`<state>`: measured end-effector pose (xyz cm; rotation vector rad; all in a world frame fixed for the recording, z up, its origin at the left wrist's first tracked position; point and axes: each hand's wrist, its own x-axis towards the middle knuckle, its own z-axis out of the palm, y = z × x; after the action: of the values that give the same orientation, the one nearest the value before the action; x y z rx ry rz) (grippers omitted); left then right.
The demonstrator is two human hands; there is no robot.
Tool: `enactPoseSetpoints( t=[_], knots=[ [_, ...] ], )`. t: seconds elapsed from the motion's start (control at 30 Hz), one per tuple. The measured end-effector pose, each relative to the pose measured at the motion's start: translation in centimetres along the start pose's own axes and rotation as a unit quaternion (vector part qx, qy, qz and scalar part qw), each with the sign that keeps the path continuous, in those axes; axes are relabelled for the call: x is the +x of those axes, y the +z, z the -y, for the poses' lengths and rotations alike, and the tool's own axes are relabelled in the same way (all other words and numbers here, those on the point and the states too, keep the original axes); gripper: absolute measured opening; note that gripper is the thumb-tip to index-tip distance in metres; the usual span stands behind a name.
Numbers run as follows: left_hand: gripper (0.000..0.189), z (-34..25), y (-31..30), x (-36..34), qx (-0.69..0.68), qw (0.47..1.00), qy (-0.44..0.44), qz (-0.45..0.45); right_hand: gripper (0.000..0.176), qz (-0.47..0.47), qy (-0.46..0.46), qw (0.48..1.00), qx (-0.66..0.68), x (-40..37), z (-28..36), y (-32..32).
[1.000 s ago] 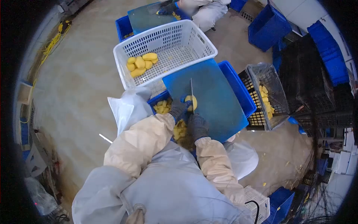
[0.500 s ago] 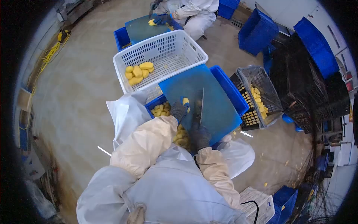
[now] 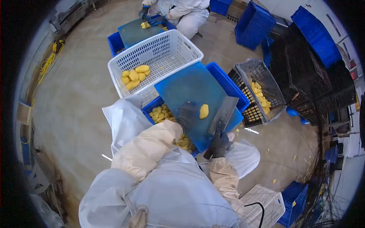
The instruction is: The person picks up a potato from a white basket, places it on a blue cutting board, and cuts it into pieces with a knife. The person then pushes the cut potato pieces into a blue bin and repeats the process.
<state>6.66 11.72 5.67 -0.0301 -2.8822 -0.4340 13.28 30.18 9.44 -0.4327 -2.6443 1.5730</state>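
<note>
My left hand (image 3: 186,115), in a dark grey glove, lies over the blue cutting board (image 3: 182,85), somewhat blurred, its fingers stretched out and apparently holding nothing. Just right of it, a peeled yellow potato piece (image 3: 204,111) rests on the board, apart from the fingers. In my gloved right hand (image 3: 219,144) is the handle of a broad-bladed knife (image 3: 224,114). Its blade is turned flat-side up above the board's right part, away from the potato piece. Cut potato chunks (image 3: 161,113) fill a blue crate partly under the board.
Ahead stands a white basket (image 3: 156,49) with several peeled potatoes (image 3: 134,76). A lined black crate (image 3: 273,87) holding potato pieces is at the right, beside a blue bin (image 3: 230,83). Across from me, a co-worker (image 3: 186,17) works at another board (image 3: 142,32).
My left fingers have come off the potato piece, which now lies loose on the board. The knife has moved right and its blade has turned from edge-on to flat. The view has shifted slightly.
</note>
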Motion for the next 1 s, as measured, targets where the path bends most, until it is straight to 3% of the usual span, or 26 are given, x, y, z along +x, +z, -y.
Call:
enactPoseSetpoints(
  t=[0.03,0.07,0.1,0.17,0.2,0.27,0.37,0.43,0.5,0.57,0.6,0.67,0.73,0.77,0.83,0.87,0.9,1.0],
  knots=[
    [0.051,-1.2,-0.3,-0.2,-0.031,0.998,0.056,0.000,0.039,0.016,0.057,0.998,-0.009,0.2,-0.6,0.0],
    [0.051,-2.3,-0.1,-0.2,-0.063,0.992,0.112,-0.001,0.039,0.014,0.056,0.998,-0.008,0.1,-0.1,-0.2],
    [0.051,-3.2,0.3,0.0,-0.063,0.991,0.114,-0.004,0.036,0.028,0.063,0.997,-0.021,-0.2,0.5,-0.5],
    [0.049,-4.5,2.2,0.8,-0.006,0.998,0.060,0.016,0.035,0.041,0.068,0.996,-0.034,-0.1,0.2,-0.3],
    [0.049,-4.8,2.9,1.5,-0.007,0.998,0.061,0.013,0.039,0.031,0.026,0.999,-0.027,0.1,-1.3,0.2],
    [0.048,-5.6,2.6,2.7,0.043,0.984,-0.012,0.172,0.044,0.021,-0.016,0.999,-0.021,0.1,-1.1,0.2],
    [0.045,-5.5,2.3,1.7,0.035,0.986,-0.021,0.164,0.038,0.010,-0.028,0.996,-0.087,0.0,-1.9,0.5],
    [0.042,-4.3,3.3,0.8,0.053,0.985,-0.025,0.164,0.039,0.040,-0.037,0.981,-0.187,0.3,-3.5,1.1],
    [0.039,-3.3,4.1,-0.2,0.068,0.984,-0.033,0.163,0.039,0.064,-0.058,0.976,-0.200,0.4,-3.9,1.2],
    [0.045,-3.9,0.1,-0.8,0.095,0.995,-0.017,0.024,0.040,0.084,-0.081,0.970,-0.213,0.5,-4.0,1.4],
    [0.045,-3.4,-1.8,-0.4,0.097,0.995,-0.013,0.026,0.038,0.070,-0.100,0.971,-0.205,0.3,-4.4,1.8],
    [0.042,-0.8,-4.8,1.2,-0.068,0.993,-0.069,0.071,0.037,0.058,-0.118,0.971,-0.200,-0.2,-4.0,1.6],
    [0.044,4.7,1.9,2.2,-0.116,0.982,-0.097,0.113,0.035,0.159,-0.023,0.941,-0.298,-0.3,-1.0,0.9],
    [0.046,6.1,4.2,2.5,-0.164,0.966,-0.122,0.157,0.035,0.159,-0.024,0.941,-0.298,-0.4,-1.6,1.2],
    [0.046,4.9,2.9,1.4,-0.173,0.965,-0.120,0.153,0.027,0.008,-0.278,0.913,-0.299,-0.5,-3.5,1.9],
    [0.046,4.3,2.9,0.3,-0.183,0.964,-0.121,0.152,0.027,0.009,-0.277,0.913,-0.300,-0.6,-2.9,1.7],
    [0.042,4.2,4.0,-0.9,-0.162,0.979,-0.096,0.075,0.026,0.009,-0.281,0.904,-0.322,-0.8,-2.2,1.5],
    [0.042,3.2,3.3,-1.9,-0.215,0.964,-0.133,0.082,0.025,0.008,-0.304,0.893,-0.333,0.0,-3.7,1.7]
  ],
)
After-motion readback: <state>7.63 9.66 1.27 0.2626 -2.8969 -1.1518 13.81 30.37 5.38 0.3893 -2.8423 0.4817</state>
